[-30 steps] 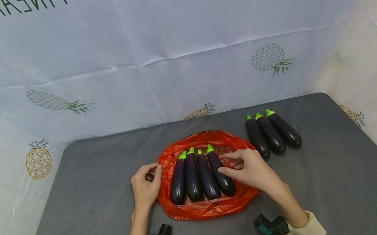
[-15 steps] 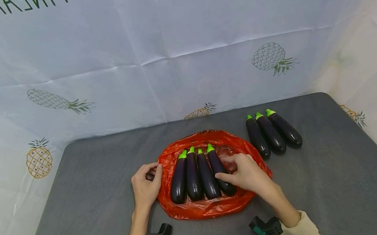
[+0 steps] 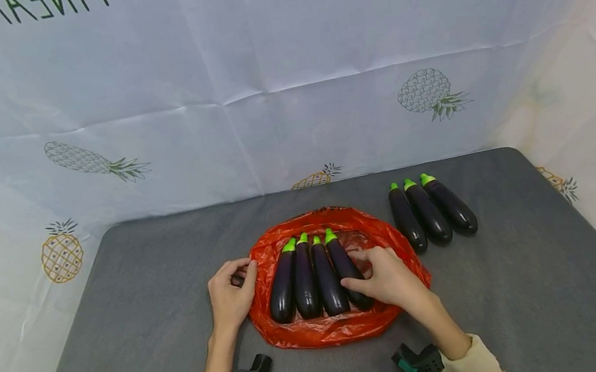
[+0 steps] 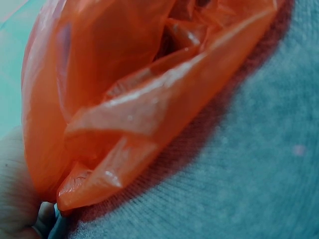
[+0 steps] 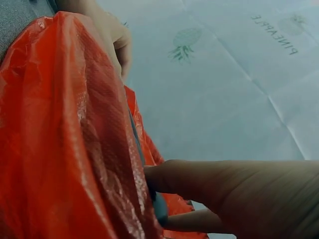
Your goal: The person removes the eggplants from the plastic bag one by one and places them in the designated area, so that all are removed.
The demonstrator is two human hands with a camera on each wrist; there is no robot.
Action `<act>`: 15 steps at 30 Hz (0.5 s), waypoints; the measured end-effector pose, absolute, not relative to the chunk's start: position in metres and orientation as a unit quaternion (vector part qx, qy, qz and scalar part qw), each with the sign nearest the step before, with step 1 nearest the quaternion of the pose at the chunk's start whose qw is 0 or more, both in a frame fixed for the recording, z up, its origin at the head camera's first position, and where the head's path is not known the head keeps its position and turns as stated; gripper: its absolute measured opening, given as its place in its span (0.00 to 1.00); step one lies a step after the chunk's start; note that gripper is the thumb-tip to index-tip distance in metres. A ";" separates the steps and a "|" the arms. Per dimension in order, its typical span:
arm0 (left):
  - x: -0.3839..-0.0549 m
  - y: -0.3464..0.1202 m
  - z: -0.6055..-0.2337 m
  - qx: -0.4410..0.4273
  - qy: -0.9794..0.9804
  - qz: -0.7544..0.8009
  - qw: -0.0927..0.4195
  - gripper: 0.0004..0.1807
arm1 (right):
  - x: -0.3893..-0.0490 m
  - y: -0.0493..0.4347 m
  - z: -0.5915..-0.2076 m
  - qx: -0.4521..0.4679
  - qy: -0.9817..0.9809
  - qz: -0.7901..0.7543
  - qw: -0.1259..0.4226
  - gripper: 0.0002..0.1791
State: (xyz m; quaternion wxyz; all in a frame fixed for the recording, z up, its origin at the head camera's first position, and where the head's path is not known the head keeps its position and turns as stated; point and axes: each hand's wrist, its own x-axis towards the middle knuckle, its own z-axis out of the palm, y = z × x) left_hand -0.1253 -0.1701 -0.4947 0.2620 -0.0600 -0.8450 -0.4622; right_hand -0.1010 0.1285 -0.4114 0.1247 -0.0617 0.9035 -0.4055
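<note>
A red plastic bag (image 3: 321, 339) lies with its mouth spread wide and its rim rolled back. Several dark purple eggplants with green stem ends lie side by side in it. My right hand (image 3: 389, 275) holds the rightmost eggplant (image 3: 341, 256), thumb across its lower part and fingers along its right side. At the bag's left rim, my left hand (image 3: 231, 293) pinches the plastic between thumb and fingers. Close up in the left wrist view, the bag (image 4: 114, 114) bunches beside that hand. The bag's wall hides most of the eggplants in the right wrist view.
Three more eggplants (image 3: 428, 213) lie together on the grey tabletop (image 3: 162, 283), beyond the bag's right side. A white cloth (image 3: 268, 139) with pineapple prints hangs behind the table. Each wrist wears a black camera mount.
My right hand has moved left and closed in on the rightmost eggplant, whose stem end has shifted slightly left. My left hand has stayed at the bag's rim.
</note>
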 end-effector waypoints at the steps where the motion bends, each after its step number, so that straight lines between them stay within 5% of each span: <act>1: -0.125 -0.170 -0.495 -0.060 -0.845 -0.462 0.262 0.03 | -0.101 0.129 -0.411 -0.062 0.904 -0.406 0.121 0.32; 15: -0.125 -0.170 -0.495 -0.059 -0.846 -0.458 0.266 0.02 | -0.099 0.143 -0.394 -0.063 0.904 -0.419 0.056 0.27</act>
